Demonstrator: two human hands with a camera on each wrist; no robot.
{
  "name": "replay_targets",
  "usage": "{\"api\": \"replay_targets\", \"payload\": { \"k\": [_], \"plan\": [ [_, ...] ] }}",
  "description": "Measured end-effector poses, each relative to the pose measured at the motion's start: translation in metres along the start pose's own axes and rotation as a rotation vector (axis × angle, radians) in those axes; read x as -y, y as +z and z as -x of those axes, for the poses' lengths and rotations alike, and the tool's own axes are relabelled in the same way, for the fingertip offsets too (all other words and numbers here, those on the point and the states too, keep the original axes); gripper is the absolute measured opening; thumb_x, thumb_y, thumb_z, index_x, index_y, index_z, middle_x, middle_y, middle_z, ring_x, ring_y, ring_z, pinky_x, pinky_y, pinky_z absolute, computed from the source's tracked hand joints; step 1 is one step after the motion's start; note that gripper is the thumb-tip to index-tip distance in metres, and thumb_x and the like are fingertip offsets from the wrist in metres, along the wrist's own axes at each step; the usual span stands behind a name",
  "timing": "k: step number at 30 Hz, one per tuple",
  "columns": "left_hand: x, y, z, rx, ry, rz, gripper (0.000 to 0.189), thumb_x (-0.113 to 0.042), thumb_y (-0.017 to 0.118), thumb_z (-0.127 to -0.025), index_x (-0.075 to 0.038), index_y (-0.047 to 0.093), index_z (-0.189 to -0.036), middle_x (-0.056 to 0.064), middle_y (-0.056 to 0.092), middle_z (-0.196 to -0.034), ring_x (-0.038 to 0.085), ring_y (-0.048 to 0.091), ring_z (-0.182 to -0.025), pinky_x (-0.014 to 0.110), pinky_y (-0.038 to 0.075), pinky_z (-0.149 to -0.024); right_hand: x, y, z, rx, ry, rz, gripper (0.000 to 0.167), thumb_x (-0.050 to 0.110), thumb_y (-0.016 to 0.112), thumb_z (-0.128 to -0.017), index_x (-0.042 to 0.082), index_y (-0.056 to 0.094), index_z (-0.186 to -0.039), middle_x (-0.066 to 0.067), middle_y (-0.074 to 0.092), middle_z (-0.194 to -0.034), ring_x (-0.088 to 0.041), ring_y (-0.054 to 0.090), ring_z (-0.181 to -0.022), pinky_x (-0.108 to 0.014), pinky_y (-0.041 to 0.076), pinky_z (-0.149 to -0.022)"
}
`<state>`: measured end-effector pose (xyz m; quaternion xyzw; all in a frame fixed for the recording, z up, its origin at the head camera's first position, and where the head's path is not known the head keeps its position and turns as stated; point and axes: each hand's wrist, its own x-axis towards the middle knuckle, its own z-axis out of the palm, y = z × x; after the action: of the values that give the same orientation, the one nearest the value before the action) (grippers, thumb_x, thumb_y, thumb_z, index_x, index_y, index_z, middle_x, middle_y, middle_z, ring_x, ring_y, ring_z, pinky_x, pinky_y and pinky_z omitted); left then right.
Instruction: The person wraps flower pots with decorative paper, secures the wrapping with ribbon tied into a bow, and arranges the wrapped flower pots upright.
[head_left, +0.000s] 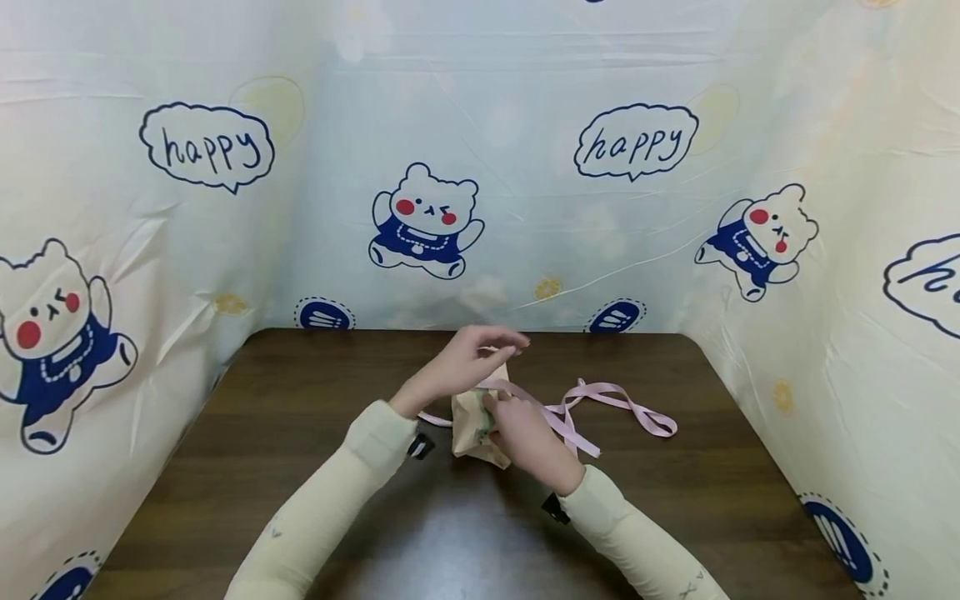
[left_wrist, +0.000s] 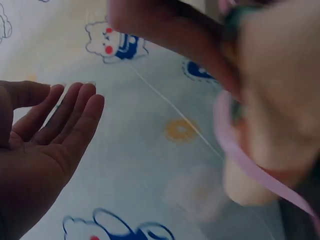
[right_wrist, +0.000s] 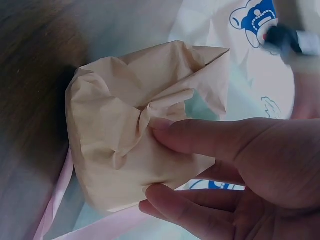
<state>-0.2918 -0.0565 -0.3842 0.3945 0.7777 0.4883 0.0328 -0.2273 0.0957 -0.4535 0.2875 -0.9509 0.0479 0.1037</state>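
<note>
A crumpled tan paper package (head_left: 468,425) stands near the middle of the table. Through a gap in its folded paper shows something green (right_wrist: 199,106). My right hand (right_wrist: 250,170) grips the package, thumb pressed on a fold and fingers at its lower side. The left hand (left_wrist: 55,120) is lifted just beyond the package, its fingers relaxed and nothing in them. A pink ribbon (left_wrist: 250,170) passes along the package and trails out to the right, where its loops (head_left: 630,400) lie on the wood.
The dark wooden table (head_left: 315,392) is enclosed at the back and sides by a pale curtain (head_left: 525,225) printed with bears and "happy" bubbles. A small black device sits at each wrist, the left one (head_left: 421,447) near the cream sleeve's cuff.
</note>
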Motion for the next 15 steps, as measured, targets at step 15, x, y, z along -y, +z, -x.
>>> {"api": "replay_targets", "payload": {
  "k": [15],
  "plan": [
    [0.053,0.043,0.089,-0.110,0.010,-0.088,0.040,-0.002,0.067,-0.094,-0.003,0.064,-0.134,0.011,0.065,-0.135,0.027,0.061,-0.125,0.046,0.053,-0.100,-0.013,0.002,0.005,0.012,0.033,-0.205,0.042,0.016,0.088,-0.079,0.008,0.070,-0.117,-0.002,0.070,-0.096,-0.014,0.065,-0.079,-0.033,0.055,-0.073]
  ]
}}
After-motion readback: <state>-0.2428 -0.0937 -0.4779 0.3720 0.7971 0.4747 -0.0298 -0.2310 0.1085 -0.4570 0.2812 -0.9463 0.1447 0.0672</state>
